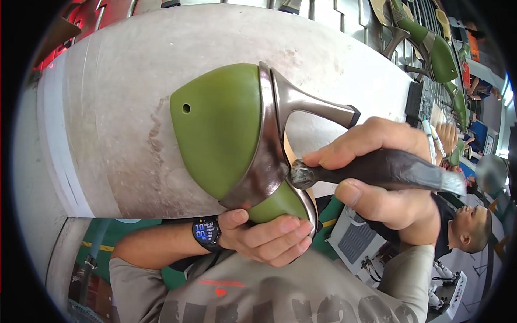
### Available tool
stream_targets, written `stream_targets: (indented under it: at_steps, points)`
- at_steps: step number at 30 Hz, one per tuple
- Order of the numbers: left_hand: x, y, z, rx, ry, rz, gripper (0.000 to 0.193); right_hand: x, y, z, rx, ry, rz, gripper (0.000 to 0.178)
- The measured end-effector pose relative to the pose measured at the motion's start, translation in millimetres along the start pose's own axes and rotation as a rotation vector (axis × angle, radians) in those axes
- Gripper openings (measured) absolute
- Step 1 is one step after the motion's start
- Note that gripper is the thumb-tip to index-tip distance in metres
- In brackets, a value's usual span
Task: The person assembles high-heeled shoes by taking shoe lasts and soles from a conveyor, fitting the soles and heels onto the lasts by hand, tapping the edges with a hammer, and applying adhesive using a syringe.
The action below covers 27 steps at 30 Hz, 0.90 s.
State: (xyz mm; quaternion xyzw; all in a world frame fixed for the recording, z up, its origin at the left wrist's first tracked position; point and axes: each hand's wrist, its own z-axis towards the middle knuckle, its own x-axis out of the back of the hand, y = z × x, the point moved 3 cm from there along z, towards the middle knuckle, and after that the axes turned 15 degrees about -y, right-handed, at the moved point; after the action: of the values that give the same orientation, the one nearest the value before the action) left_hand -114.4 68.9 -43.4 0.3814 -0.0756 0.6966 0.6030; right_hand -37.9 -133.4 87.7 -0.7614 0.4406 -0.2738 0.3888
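A bronze high-heeled shoe (258,169) is fitted on a green shoe last (218,129), lying on its side at the near edge of the pale bench. Its heel (315,105) points right, and a small round hole shows in the last. My left hand (266,239) is closed round the toe end from below. In my right hand (382,148) is a dark-handled tool (371,169) with a rounded, worn grey head. That head is at the sole edge, by the bronze strap; whether it presses there I cannot tell.
Beyond the pale bench (124,107) runs a slatted metal conveyor (344,19). More shoes on green lasts (441,56) stand at the upper right. Near them is a dark block (416,102) beside white pen-like sticks (431,137). A person (442,220) and a machine (353,237) are at the right.
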Motion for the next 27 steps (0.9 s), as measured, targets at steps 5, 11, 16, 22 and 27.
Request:
stream_targets:
  at_steps: [5,11,16,22,27]
  points:
    - [3.5,0.4,1.0,0.025,-0.038,-0.018,0.028,-2.0,-39.7,31.6,0.074,-0.137,-0.309,0.016]
    - [9.9,-3.0,10.2,0.006,-0.167,0.014,0.034,-15.2,3.0,-9.9,0.053,0.061,-0.132,0.022]
    - [42.0,-17.2,29.7,-0.056,-0.443,-0.077,0.034,-12.5,39.3,-48.3,0.472,0.534,-0.002,0.053]
    - [67.7,-79.8,85.5,0.173,-0.726,-0.024,0.111,-8.9,34.0,-54.0,0.689,0.638,0.194,0.058]
    - [43.1,-89.9,79.7,0.217,-0.671,-0.127,0.112,-23.2,10.8,-12.1,0.146,0.454,0.102,0.043]
